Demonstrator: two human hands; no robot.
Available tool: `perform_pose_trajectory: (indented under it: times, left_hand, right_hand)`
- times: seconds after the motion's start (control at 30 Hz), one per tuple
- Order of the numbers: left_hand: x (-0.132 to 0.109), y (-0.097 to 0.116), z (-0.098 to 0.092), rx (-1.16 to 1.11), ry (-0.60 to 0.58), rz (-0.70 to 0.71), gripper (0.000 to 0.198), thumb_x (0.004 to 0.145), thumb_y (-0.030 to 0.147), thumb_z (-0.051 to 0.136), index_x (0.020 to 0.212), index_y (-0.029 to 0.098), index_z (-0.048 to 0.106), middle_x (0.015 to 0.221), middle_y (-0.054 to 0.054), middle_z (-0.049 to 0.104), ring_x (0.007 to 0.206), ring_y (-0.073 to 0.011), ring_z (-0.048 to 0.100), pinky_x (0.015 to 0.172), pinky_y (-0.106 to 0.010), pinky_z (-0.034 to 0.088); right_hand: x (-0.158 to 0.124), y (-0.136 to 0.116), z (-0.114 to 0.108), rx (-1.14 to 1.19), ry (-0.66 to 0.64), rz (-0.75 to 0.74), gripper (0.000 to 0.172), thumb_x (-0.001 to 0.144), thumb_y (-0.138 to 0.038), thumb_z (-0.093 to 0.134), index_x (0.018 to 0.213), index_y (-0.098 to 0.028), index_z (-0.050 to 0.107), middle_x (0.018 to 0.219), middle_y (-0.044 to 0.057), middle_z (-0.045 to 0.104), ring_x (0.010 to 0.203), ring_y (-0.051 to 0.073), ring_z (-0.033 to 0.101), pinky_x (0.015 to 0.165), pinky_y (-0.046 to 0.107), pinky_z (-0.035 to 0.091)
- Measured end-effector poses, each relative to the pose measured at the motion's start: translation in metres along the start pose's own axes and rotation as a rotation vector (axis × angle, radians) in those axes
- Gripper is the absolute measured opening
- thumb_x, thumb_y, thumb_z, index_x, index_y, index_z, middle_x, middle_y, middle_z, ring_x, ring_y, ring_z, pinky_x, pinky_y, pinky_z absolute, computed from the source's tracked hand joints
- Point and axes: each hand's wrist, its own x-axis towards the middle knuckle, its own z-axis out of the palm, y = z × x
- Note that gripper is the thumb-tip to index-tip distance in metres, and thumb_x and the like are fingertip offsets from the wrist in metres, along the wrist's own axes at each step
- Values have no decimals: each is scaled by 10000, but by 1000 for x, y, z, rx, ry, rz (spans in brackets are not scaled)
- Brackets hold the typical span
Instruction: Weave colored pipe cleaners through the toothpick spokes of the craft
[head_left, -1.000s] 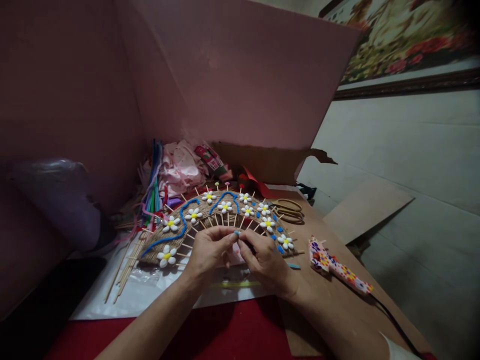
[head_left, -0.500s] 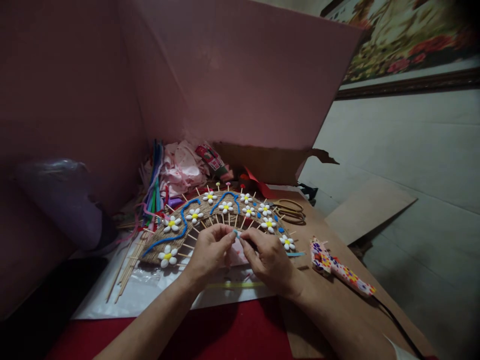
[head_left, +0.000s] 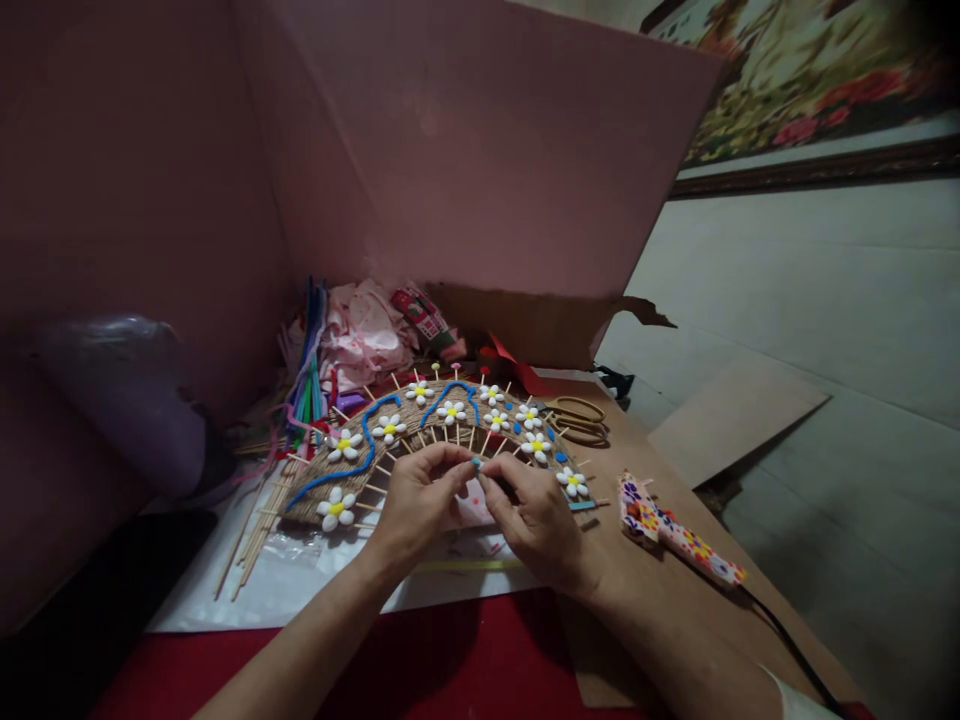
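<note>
Between the fingertips of both hands is a tiny light-blue piece (head_left: 477, 463), too small to make out its kind. My left hand (head_left: 426, 500) pinches it from the left, and my right hand (head_left: 531, 510) pinches it from the right. Just beyond them lies an arch wrapped in brown twine (head_left: 412, 415), with thin wooden sticks poking from both edges. White flowers with yellow centres (head_left: 452, 412), a wavy blue cord (head_left: 369, 450) and several blue dots (head_left: 561, 457) decorate it. A light-blue strip (head_left: 581, 505) lies at its right end, partly behind my right hand.
Gold-handled scissors (head_left: 576, 420) lie right of the arch. A flower-patterned glue gun (head_left: 679, 535) with a black cable rests on the brown board (head_left: 637, 620). Loose wooden sticks (head_left: 259, 530), coloured pipe cleaners (head_left: 309, 370) and pink cloth (head_left: 366, 335) are at the left and back.
Both hands stay together at nearly the same spot, with the fingertips and the light-blue piece shifted very slightly. The arch and tools have not visibly moved.
</note>
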Motion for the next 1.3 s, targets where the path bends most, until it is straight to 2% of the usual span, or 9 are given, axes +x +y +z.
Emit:
perform_pose_trajectory:
  times: [0.17, 0.3, 0.4, 0.6, 0.7, 0.9, 1.07, 1.13, 1.3]
  left_hand:
    - [-1, -2, 2, -140, -39, -107, 198, 713, 318, 628, 782, 132, 634, 543, 25, 533, 415, -83, 458, 402, -195, 370]
    - [1, -8, 0, 91, 26, 53, 83, 712, 211, 587, 689, 146, 633, 574, 9, 554, 525, -103, 480, 507, -209, 384]
    - [0, -7, -2, 316, 53, 181, 135, 684, 98, 527, 630, 155, 637, 577, 5, 563, 569, -115, 471, 553, -220, 358]
    - [-1, -6, -5, 445, -75, 240, 201, 579, 11, 488, 584, 163, 619, 535, 30, 499, 539, -101, 397, 511, -212, 284]
    - [-1, -6, -5, 369, -130, 185, 180, 606, 32, 489, 590, 158, 617, 565, 20, 523, 550, -99, 422, 512, -206, 311]
    - [-2, 0, 0, 30, -150, -25, 64, 691, 201, 586, 665, 150, 612, 520, 29, 493, 421, -72, 413, 409, -189, 320]
    - [-2, -2, 4, 28, -155, -61, 120, 711, 273, 602, 714, 154, 588, 538, 27, 511, 402, -82, 441, 388, -199, 346]
    - [-2, -3, 3, 112, -120, -9, 110, 726, 264, 587, 697, 158, 582, 548, 19, 527, 427, -88, 450, 419, -205, 359]
    - [-1, -6, -1, 446, -108, 263, 137, 788, 161, 478, 726, 167, 600, 656, -14, 580, 580, -122, 494, 558, -229, 378]
  right_hand:
    - [0, 0, 0, -18, -15, -40, 150, 890, -161, 394, 865, -169, 542, 761, 35, 604, 652, 135, 562, 607, 244, 398]
    - [1, 2, -3, -145, -98, -145, 156, 891, -156, 381, 842, -160, 529, 758, 56, 587, 663, 158, 547, 606, 268, 391]
    - [3, 5, -6, -229, -116, -225, 153, 868, -121, 376, 872, -157, 525, 742, 61, 570, 661, 171, 529, 590, 277, 385]
    - [3, 10, -7, -198, -125, -276, 163, 845, -109, 375, 877, -166, 525, 733, 58, 567, 682, 177, 530, 608, 278, 403]
    - [2, 10, -5, -136, -95, -222, 145, 837, -110, 407, 869, -162, 538, 742, 57, 584, 670, 168, 544, 605, 270, 402]
    - [2, 5, -6, 46, -7, -48, 127, 858, -135, 445, 807, -179, 553, 671, 10, 574, 606, 127, 541, 559, 228, 387]
    - [2, 5, -5, 69, 51, -27, 119, 855, -140, 446, 808, -184, 547, 683, 14, 591, 625, 135, 564, 576, 234, 407]
    - [1, 6, -3, 40, 57, -41, 114, 856, -139, 440, 818, -185, 538, 695, 18, 592, 631, 140, 567, 592, 240, 411]
    - [0, 11, 0, -43, 16, -76, 111, 875, -150, 428, 865, -173, 536, 734, 31, 595, 650, 146, 570, 618, 249, 408]
